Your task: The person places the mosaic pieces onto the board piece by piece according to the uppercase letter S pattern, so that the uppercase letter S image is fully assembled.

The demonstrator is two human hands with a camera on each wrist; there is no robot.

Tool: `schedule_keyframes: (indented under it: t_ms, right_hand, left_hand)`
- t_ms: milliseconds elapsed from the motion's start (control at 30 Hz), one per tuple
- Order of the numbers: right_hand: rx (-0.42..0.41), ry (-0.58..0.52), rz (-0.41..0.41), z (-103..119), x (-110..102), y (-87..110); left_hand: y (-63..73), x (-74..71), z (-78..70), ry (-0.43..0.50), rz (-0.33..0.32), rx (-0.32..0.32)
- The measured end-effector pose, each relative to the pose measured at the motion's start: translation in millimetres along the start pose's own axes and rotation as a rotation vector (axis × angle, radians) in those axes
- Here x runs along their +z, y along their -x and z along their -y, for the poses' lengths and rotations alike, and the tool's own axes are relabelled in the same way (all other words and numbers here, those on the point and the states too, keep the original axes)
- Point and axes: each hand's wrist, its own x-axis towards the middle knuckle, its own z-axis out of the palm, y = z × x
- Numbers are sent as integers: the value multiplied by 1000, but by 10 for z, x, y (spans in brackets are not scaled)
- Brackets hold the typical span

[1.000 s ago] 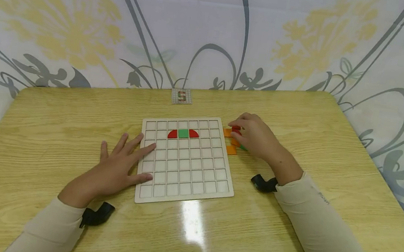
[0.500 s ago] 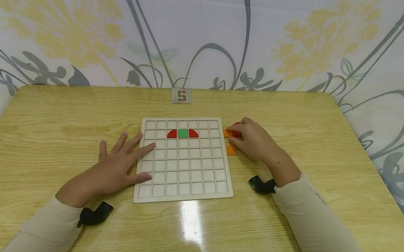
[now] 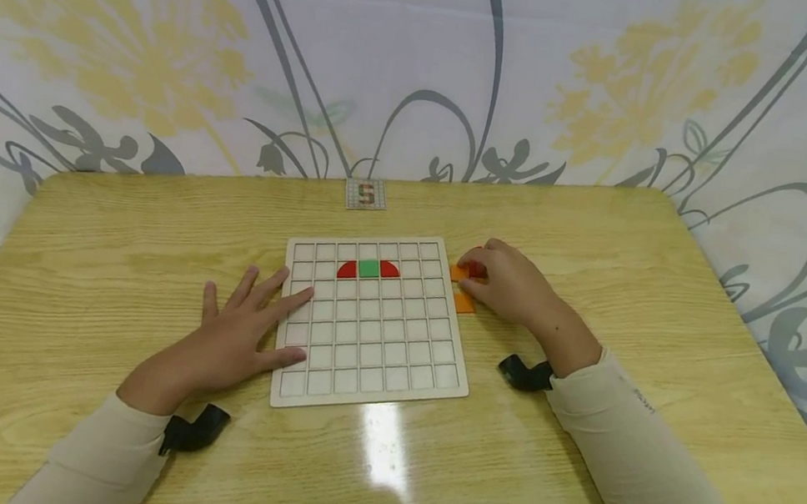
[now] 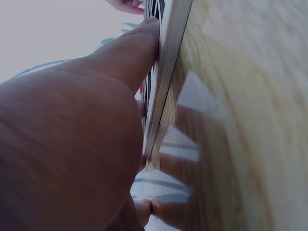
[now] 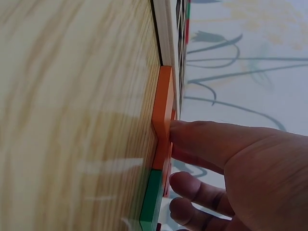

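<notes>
My left hand (image 3: pixel 229 344) lies with spread fingers on the left edge of the white gridded board (image 3: pixel 367 333). In the board's upper part, a green square tile (image 3: pixel 368 268) sits between two red quarter-round tiles, the left one (image 3: pixel 347 269) and the right one (image 3: pixel 390 269). Right of the board, my right hand (image 3: pixel 516 287) pinches an orange tile (image 3: pixel 458 273) with thumb and index finger. Another orange tile (image 3: pixel 464 303) lies nearer me, and a red tile (image 3: pixel 475 267) is partly covered by the fingers. In the right wrist view, a green tile (image 5: pixel 151 199) lies beneath the hand.
At the table's back edge lies a small card (image 3: pixel 366 194) with a gridded S pattern. A patterned cloth (image 3: pixel 427 61) hangs behind the wooden table (image 3: pixel 146 254). Black curved wrist mounts, left (image 3: pixel 196 428) and right (image 3: pixel 525 373), sit beside the sleeves.
The right hand has lowered slightly toward me over the loose tiles, its fingers moving from the red pieces to the upper orange tile, which shifts slightly right. The left hand stays on the board.
</notes>
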Motion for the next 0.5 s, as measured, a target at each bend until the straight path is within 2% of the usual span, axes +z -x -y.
schedule_keyframes:
  t_ms: [500]
  right_hand:
    - [30,0,-12,12,44,0]
  left_hand:
    - [8,-1,-8,-4,1,0]
